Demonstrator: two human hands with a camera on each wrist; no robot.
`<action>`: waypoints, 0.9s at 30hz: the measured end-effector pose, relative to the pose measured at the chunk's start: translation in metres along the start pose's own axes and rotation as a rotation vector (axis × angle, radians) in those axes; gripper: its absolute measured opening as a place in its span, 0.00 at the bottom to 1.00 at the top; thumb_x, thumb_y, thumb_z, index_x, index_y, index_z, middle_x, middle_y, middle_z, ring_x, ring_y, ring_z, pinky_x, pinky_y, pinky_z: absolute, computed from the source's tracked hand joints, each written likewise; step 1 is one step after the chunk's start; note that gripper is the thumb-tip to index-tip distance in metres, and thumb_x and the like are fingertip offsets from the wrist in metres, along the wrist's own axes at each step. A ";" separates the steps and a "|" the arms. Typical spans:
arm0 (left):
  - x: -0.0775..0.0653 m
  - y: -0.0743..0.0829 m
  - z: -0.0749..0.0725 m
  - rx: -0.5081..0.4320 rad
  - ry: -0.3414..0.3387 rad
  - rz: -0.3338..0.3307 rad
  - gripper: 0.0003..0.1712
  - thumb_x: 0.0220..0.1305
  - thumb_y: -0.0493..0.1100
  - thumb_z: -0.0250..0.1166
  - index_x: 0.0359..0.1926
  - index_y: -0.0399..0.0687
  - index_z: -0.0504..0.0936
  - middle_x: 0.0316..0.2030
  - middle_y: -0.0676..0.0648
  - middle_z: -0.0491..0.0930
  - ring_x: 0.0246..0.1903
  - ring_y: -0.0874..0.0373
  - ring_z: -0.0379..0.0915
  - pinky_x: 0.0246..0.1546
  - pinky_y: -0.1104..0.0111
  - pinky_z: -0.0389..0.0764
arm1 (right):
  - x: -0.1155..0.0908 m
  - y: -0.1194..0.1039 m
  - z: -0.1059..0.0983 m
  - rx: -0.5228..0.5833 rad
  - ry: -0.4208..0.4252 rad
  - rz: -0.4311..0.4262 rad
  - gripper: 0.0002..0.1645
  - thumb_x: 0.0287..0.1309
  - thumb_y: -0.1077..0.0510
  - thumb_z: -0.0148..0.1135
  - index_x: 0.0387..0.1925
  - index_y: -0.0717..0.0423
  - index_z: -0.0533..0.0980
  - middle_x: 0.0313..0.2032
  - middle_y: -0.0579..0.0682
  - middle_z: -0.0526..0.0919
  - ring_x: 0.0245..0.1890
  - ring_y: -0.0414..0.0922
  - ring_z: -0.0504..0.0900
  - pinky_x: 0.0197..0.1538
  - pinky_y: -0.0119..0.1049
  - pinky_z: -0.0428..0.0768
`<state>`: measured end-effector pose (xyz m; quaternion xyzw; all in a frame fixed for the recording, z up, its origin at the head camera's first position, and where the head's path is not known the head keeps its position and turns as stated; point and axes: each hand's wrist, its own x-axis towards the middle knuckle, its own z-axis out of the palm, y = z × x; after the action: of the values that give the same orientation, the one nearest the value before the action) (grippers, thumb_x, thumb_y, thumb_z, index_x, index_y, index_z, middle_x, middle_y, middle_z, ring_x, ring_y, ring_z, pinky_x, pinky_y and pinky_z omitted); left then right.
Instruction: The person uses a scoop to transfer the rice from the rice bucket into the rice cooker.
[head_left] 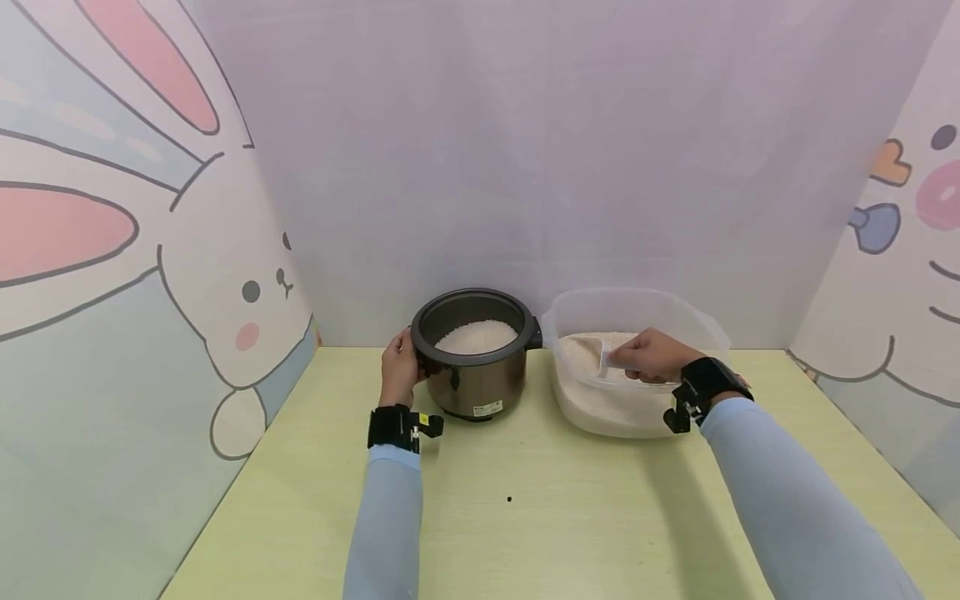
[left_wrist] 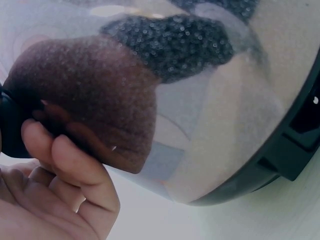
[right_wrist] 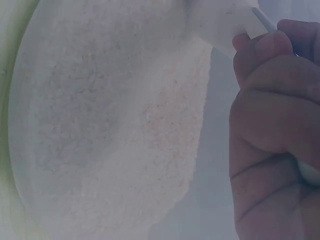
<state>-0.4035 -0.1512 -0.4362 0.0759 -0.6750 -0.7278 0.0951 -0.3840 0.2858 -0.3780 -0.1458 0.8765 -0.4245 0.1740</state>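
Head view: your left arm reaches nearly straight ahead, and your left hand is at the near-left side of the rice cooker, which sits just right of that grip. The cooker is open, with rice inside, away from your fingers. Your right arm slants inward, wrist low and knuckles up, and your right hand is over the clear container. A white scoop juts out left of that grip, above more rice that lies under and around your hand. Both sleeves end at black wristbands.

Left wrist view: your fingers curl up around the cooker's dark side handle, clamped on it; the glossy cooker wall rises beyond your fingertips.

Right wrist view: your thumb and bent fingers pinch the scoop's handle, firmly together on it, with the container's rice spread out beside your knuckles.
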 end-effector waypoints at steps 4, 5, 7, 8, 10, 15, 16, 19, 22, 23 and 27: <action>0.000 -0.001 -0.001 -0.002 -0.004 0.002 0.31 0.79 0.63 0.50 0.71 0.51 0.73 0.48 0.43 0.76 0.32 0.57 0.75 0.33 0.69 0.80 | 0.000 0.002 0.000 0.085 -0.015 0.002 0.26 0.76 0.50 0.56 0.20 0.58 0.74 0.17 0.46 0.67 0.14 0.40 0.53 0.21 0.34 0.59; -0.001 -0.001 -0.001 -0.002 -0.004 0.003 0.31 0.79 0.63 0.50 0.70 0.51 0.73 0.47 0.43 0.76 0.32 0.57 0.75 0.33 0.69 0.80 | 0.000 0.003 0.000 0.097 -0.017 -0.003 0.27 0.76 0.50 0.56 0.18 0.56 0.72 0.18 0.46 0.67 0.14 0.40 0.53 0.21 0.35 0.59; -0.001 -0.001 -0.001 -0.003 -0.002 0.007 0.31 0.79 0.63 0.50 0.70 0.51 0.74 0.46 0.43 0.76 0.31 0.58 0.75 0.32 0.70 0.80 | 0.000 0.003 0.000 0.113 -0.019 -0.005 0.28 0.76 0.50 0.56 0.16 0.51 0.69 0.18 0.47 0.66 0.14 0.41 0.52 0.21 0.35 0.59; -0.001 0.000 -0.001 0.000 -0.002 0.010 0.30 0.79 0.63 0.50 0.70 0.51 0.74 0.46 0.43 0.76 0.30 0.58 0.75 0.32 0.70 0.79 | -0.001 0.003 0.000 0.121 -0.016 -0.004 0.28 0.76 0.50 0.57 0.16 0.50 0.68 0.18 0.47 0.66 0.14 0.41 0.53 0.21 0.35 0.59; -0.002 0.000 -0.001 0.003 0.000 0.016 0.30 0.79 0.62 0.50 0.69 0.51 0.74 0.44 0.43 0.76 0.29 0.58 0.74 0.31 0.70 0.80 | -0.001 0.002 0.000 0.134 -0.018 -0.006 0.28 0.76 0.50 0.57 0.15 0.49 0.67 0.18 0.47 0.66 0.14 0.41 0.53 0.21 0.35 0.59; -0.002 0.001 -0.001 0.002 0.003 0.019 0.30 0.79 0.62 0.50 0.69 0.51 0.75 0.44 0.44 0.76 0.29 0.58 0.74 0.31 0.70 0.80 | -0.006 -0.004 0.000 0.142 -0.005 0.023 0.23 0.76 0.49 0.56 0.26 0.60 0.76 0.19 0.47 0.68 0.14 0.40 0.55 0.22 0.34 0.60; -0.001 0.001 -0.001 0.001 0.003 0.019 0.30 0.79 0.62 0.50 0.69 0.51 0.74 0.44 0.44 0.76 0.29 0.58 0.74 0.31 0.70 0.79 | -0.007 -0.005 -0.001 0.143 -0.003 0.027 0.22 0.76 0.49 0.56 0.33 0.65 0.78 0.20 0.47 0.69 0.14 0.39 0.55 0.21 0.33 0.60; -0.001 0.000 0.000 -0.003 -0.002 0.018 0.31 0.79 0.63 0.51 0.70 0.51 0.74 0.44 0.44 0.76 0.30 0.58 0.74 0.31 0.70 0.80 | -0.011 -0.007 -0.002 0.170 -0.001 0.047 0.28 0.77 0.49 0.53 0.55 0.76 0.74 0.24 0.48 0.73 0.15 0.38 0.57 0.22 0.33 0.60; 0.000 -0.001 0.000 -0.001 -0.005 0.017 0.31 0.78 0.63 0.51 0.70 0.51 0.74 0.44 0.44 0.76 0.30 0.58 0.74 0.32 0.70 0.79 | -0.012 -0.007 -0.004 0.223 -0.004 0.069 0.32 0.78 0.50 0.51 0.62 0.78 0.67 0.26 0.48 0.73 0.15 0.36 0.57 0.22 0.33 0.60; 0.000 -0.001 0.000 -0.002 -0.005 0.016 0.31 0.79 0.63 0.51 0.70 0.51 0.74 0.44 0.44 0.76 0.30 0.58 0.74 0.31 0.70 0.79 | -0.012 -0.007 -0.004 0.246 0.001 0.079 0.32 0.79 0.50 0.51 0.63 0.78 0.66 0.26 0.48 0.73 0.15 0.36 0.57 0.22 0.32 0.60; 0.001 -0.001 0.000 -0.006 -0.004 0.010 0.30 0.79 0.63 0.50 0.70 0.51 0.74 0.43 0.44 0.76 0.31 0.58 0.75 0.32 0.70 0.80 | -0.013 -0.004 -0.005 0.303 0.032 0.091 0.32 0.79 0.50 0.51 0.63 0.78 0.65 0.26 0.48 0.74 0.14 0.36 0.57 0.21 0.31 0.60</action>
<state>-0.4041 -0.1515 -0.4375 0.0709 -0.6734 -0.7294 0.0976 -0.3739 0.2920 -0.3693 -0.0713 0.8108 -0.5458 0.1991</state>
